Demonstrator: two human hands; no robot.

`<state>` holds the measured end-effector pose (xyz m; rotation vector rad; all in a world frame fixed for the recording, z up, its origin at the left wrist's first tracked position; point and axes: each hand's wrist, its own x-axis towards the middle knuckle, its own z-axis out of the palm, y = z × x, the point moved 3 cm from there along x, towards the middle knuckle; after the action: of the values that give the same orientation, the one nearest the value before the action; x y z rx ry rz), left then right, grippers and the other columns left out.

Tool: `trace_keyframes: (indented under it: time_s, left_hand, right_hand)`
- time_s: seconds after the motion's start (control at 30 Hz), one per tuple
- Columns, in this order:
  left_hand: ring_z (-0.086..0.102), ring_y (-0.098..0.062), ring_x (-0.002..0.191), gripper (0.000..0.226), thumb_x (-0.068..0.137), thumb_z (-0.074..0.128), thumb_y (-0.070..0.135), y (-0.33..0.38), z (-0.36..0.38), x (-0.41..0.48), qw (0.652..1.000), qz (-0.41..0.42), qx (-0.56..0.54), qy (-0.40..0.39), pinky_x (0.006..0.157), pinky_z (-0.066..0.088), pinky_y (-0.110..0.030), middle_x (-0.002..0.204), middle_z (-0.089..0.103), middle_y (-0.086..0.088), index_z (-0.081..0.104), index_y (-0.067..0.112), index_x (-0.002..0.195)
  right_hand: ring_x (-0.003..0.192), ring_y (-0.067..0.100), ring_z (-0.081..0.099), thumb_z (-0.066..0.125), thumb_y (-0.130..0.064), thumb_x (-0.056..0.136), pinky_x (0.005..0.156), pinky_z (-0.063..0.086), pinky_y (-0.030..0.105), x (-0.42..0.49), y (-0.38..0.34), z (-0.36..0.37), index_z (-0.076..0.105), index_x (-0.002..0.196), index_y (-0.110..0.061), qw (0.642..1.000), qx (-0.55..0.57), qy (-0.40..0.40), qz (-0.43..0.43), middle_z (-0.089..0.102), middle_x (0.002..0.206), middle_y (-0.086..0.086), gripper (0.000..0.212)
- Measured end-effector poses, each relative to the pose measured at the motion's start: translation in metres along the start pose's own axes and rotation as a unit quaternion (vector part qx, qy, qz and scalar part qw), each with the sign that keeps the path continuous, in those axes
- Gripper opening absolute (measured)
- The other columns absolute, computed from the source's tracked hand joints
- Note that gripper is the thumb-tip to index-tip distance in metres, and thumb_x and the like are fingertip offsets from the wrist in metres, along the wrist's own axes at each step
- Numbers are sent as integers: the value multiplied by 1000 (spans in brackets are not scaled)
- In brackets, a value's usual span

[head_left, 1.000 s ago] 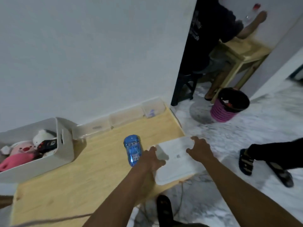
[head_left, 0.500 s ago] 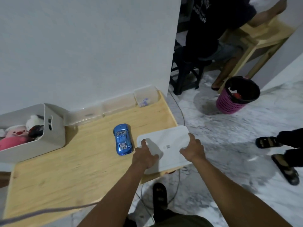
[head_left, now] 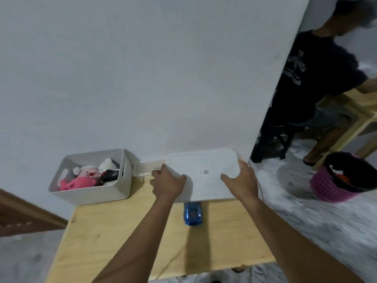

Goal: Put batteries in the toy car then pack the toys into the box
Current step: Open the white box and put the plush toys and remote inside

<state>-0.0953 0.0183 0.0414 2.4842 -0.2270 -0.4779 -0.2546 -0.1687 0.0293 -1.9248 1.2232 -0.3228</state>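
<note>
Step in hand: I judge this to be lid handling, not yet packing. I have the flat white rectangular plastic lid in both hands, while the car is not yet in the box.
Left hand: gripping the lid's left edge, fingers curled over it.
Right hand: gripping the lid's right edge, thumb laid on top, fingers wrapped round the side.
Lid position: at the far edge of the pale wooden tabletop, close to the wall. I cannot tell whether it touches the wall.
Small shiny blue toy car: on the tabletop in its far half, a little right of the middle. Its far end is hidden under the lid's near edge.
Car to hands: nearer to me than both hands, between my 2 forearms and touching neither.
White open-topped plastic box: at the far left corner, left of my left hand. It holds a pink plush toy, a white plush toy and a black item I cannot identify.
Batteries: none in view, and I cannot tell whether the car is loaded.
Next move: probably set the lid down clear of the car. That frees 1 hand to pick the car up and check its battery bay.
</note>
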Motion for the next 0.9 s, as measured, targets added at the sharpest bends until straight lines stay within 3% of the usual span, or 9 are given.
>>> trace_keyframes:
  time_s: [0.23, 0.33, 0.43, 0.57, 0.9]
  left_hand:
    - [48, -38, 132, 78, 83, 76, 45, -104, -158, 60, 990, -51, -59, 115, 104, 45, -45, 141, 52, -19, 45, 16, 148]
    - [57, -36, 125, 81, 78, 78, 48, -155, -220, 88, 987, -64, -50, 137, 101, 51, -44, 135, 62, -13, 48, 19, 147]
    - [54, -39, 128, 82, 77, 81, 47, -194, -265, 114, 985, -86, -41, 143, 100, 49, -47, 139, 57, -13, 48, 22, 148]
    - [50, -39, 131, 77, 79, 82, 42, -229, -292, 150, 989, -96, -25, 112, 101, 48, -47, 143, 53, -13, 52, 15, 145]
    - [54, -30, 131, 72, 83, 78, 44, -262, -282, 218, 998, -53, -1, 31, 106, 46, -39, 142, 59, -8, 52, 19, 145]
  right_hand:
    - [129, 25, 49, 74, -55, 73, 100, 48, 39, -26, -149, 116, 39, 147, -26, 992, -21, -74, -102, 45, 143, 1, 87]
    - [128, 24, 50, 73, -58, 70, 99, 50, 41, -45, -202, 172, 40, 146, -27, 985, -33, -116, -123, 48, 141, 0, 88]
    - [127, 26, 51, 75, -57, 68, 99, 50, 42, -60, -239, 224, 38, 148, -28, 980, -42, -139, -134, 52, 139, 1, 92]
    - [134, 30, 46, 78, -50, 74, 104, 46, 42, -71, -263, 280, 30, 154, -23, 980, -60, -158, -105, 48, 144, 6, 97]
    - [133, 34, 40, 74, -40, 83, 108, 39, 38, -77, -273, 335, 35, 151, -15, 982, -129, -112, -77, 43, 144, 10, 83]
